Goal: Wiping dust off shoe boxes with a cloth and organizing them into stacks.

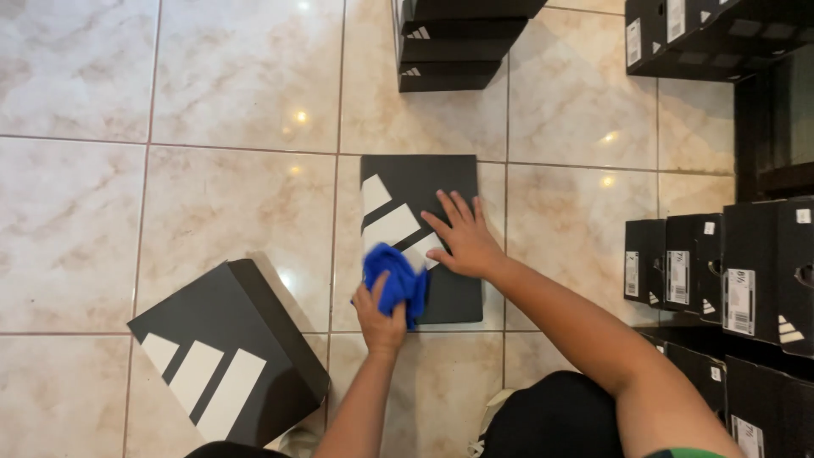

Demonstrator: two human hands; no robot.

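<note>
Head view, looking straight down at tiled floor (pixel 212 203). Left hand (pixel 380 318) with fingers closed around blue cloth (pixel 395 282), pressing it onto lower left part of black box (pixel 441 182) lying flat on floor. Right hand (pixel 462 237) just beside cloth, fingers spread open and flat on box lid, tips toward far edge. White stripes on lid partly under both hands. Second black box (pixel 229 352) tilted on edge, left of left fingers, apart from them. Stacked boxes (pixel 454 42) beyond right fingertips, well apart. More boxes (pixel 738 271) in rows right of right arm.
</note>
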